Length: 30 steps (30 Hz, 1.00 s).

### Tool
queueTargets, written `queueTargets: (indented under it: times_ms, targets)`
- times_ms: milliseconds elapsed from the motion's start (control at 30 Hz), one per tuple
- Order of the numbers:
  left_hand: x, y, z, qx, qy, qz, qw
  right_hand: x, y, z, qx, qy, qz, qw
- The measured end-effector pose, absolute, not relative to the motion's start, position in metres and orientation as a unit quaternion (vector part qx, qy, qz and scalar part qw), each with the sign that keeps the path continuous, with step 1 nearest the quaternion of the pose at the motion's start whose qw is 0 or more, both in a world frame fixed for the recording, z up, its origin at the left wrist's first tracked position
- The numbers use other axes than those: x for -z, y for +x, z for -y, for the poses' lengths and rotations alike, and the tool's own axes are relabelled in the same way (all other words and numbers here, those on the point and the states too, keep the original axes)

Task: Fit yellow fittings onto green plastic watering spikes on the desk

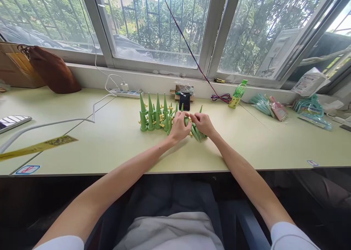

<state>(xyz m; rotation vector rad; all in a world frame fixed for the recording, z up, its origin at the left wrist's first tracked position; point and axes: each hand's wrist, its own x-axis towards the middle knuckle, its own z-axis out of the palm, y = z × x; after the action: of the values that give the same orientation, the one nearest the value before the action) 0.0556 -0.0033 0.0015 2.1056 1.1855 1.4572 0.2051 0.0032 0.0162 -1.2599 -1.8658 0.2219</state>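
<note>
Several green cones (150,121) stand upright in rows on the pale green table, with small yellow pieces (162,125) among them. My left hand (181,125) is at the right end of these rows, its fingers pinched together. Close beside it, my right hand (203,123) has its fingers closed too, and the fingertips of both hands nearly meet. What they hold is too small and hidden to name. More green cones (196,133) lie tilted on the table below my right hand.
A black phone (184,101) lies behind the cones before a small cardboard box (175,93). Farther right are a green bottle (238,94) and bagged items (262,105). A power strip (128,93), white cable (94,111) and brown bag (53,69) are at the left.
</note>
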Motion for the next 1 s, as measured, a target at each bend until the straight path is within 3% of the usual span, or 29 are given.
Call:
queueTargets:
  times_ms: [1000]
  targets:
    - [0.0007, 0.0558, 0.0037, -0.508, 0.730, -0.431, 0.153, -0.0078, 0.2059, -0.0083, -0.081, -0.489, 0.757, 0.426]
